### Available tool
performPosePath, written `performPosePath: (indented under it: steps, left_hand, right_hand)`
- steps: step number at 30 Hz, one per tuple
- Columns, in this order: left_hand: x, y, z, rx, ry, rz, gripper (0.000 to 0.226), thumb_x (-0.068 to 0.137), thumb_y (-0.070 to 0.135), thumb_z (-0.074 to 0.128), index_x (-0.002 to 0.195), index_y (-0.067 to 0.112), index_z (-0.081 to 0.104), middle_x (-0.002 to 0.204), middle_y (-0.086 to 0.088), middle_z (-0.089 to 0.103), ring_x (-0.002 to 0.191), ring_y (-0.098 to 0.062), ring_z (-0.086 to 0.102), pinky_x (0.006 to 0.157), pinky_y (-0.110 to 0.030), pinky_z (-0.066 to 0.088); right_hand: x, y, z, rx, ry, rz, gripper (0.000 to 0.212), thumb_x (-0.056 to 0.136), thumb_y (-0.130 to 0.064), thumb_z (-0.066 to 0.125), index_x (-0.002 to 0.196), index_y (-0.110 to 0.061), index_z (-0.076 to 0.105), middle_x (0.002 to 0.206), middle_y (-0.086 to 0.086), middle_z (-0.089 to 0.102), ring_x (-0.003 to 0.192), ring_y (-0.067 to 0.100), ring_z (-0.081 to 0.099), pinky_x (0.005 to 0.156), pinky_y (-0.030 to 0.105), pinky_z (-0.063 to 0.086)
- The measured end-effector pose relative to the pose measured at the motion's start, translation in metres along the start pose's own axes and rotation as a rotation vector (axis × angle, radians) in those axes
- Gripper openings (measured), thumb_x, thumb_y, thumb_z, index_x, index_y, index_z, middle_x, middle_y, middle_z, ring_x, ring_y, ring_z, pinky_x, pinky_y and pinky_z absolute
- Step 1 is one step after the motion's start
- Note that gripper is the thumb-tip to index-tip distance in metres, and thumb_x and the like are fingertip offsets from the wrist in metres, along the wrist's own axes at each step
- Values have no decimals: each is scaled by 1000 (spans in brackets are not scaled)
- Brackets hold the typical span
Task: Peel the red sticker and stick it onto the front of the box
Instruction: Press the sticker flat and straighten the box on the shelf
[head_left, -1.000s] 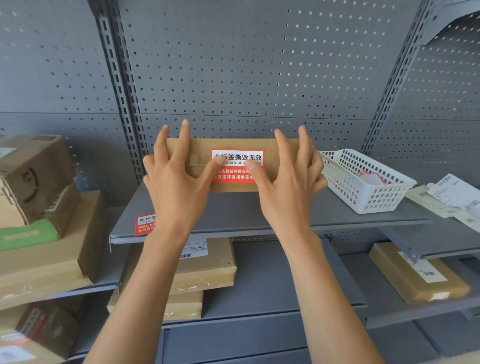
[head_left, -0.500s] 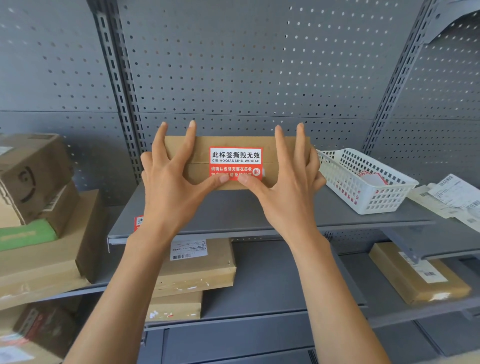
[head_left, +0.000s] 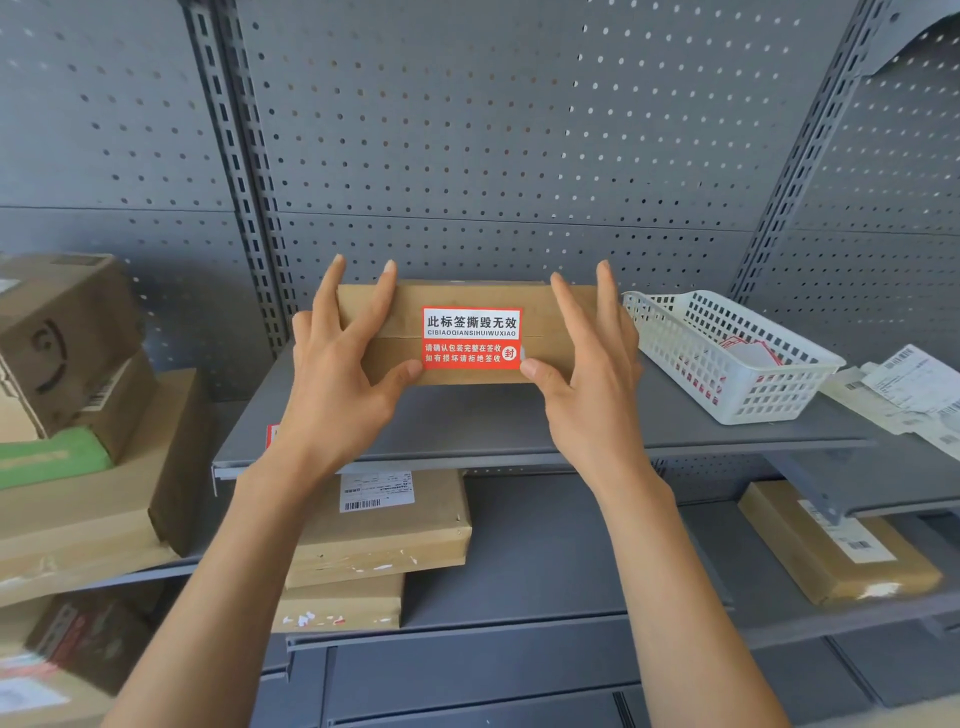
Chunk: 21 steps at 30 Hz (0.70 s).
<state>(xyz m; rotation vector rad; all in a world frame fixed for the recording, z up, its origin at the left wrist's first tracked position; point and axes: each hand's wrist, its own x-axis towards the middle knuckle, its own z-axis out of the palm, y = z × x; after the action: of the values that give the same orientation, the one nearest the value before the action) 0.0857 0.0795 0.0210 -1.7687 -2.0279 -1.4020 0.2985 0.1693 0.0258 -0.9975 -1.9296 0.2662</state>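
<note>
The shelving unit (head_left: 493, 130), grey with a perforated back panel, held parcels on several levels. The middle shelf (head_left: 597, 421) carried the box (head_left: 467, 296), which stood on its long edge against the back panel, front face toward the camera, presumably so that face could take the label. A white basket (head_left: 727, 358) sat just beside the box on its right and contained what appeared to be more red stickers, likely the supply. Loose papers (head_left: 904, 389) lay farther right.

The left hand (head_left: 337, 374) was spread open against the left part of the box front, fingertips reaching its top edge and thumb touching the sticker's lower left corner. The right hand (head_left: 592, 379) mirrored it on the right, thumb at the lower right corner. Neither hand gripped anything; both pressed flat with splayed fingers, in my judgement to steady the box and smooth the label edges.

The red sticker (head_left: 471, 338) lay flat and level in the middle of the front face, straddling the seam. No lifted corner was visible. The task appeared essentially complete, with only a final press at the corners left.
</note>
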Motion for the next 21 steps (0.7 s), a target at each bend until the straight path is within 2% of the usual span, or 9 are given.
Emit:
performPosePath:
  steps: [2, 3, 5, 7, 14, 21]
  left_hand:
    - [-3, -3, 3, 2, -22, 12, 91, 88, 23, 76, 158, 49, 23, 173, -3, 4, 141, -27, 22, 114, -63, 33]
    - [-5, -4, 4, 0, -32, 13, 93, 86, 26, 78, 158, 50, 24, 173, -2, 4, 142, -26, 22, 115, -60, 32]
    - [-9, -4, 7, 9, -44, -9, 94, 82, 30, 84, 156, 48, 29, 173, -1, 5, 146, -26, 22, 116, -44, 20]
    - [-12, -2, 11, 20, -56, -40, 94, 78, 33, 87, 154, 47, 33, 173, -1, 5, 149, -24, 20, 112, -36, 14]
    - [-21, -2, 21, 11, -111, -90, 90, 75, 37, 87, 150, 46, 37, 172, 2, 1, 154, -23, 13, 120, -49, 14]
    - [-32, -9, 29, 43, -114, -103, 80, 80, 38, 83, 147, 44, 40, 171, -2, 7, 150, -29, 20, 119, -55, 19]
  right_hand:
    - [-3, 5, 2, -15, 0, -2, 82, 88, -7, 76, 156, -30, 37, 172, -1, 2, 154, 17, 11, 109, 36, 14]
    - [-5, 8, 3, -27, -1, -6, 82, 88, -5, 76, 156, -29, 37, 172, 1, 3, 154, 19, 11, 109, 36, 15]
    - [-8, 14, 5, -44, -5, -15, 81, 88, -2, 74, 156, -27, 38, 172, 3, 4, 155, 23, 12, 110, 35, 17]
    - [-12, 19, 8, -42, -11, -24, 76, 92, -2, 70, 156, -25, 37, 172, 4, 5, 155, 25, 12, 114, 32, 14]
    - [-23, 27, 16, -8, -92, -31, 65, 101, -2, 56, 158, -22, 33, 172, 3, 1, 157, 23, 2, 120, 29, 10]
    - [-37, 33, 19, 0, -142, -10, 63, 102, -4, 54, 157, -23, 32, 172, 1, -3, 157, 25, -2, 119, 29, 9]
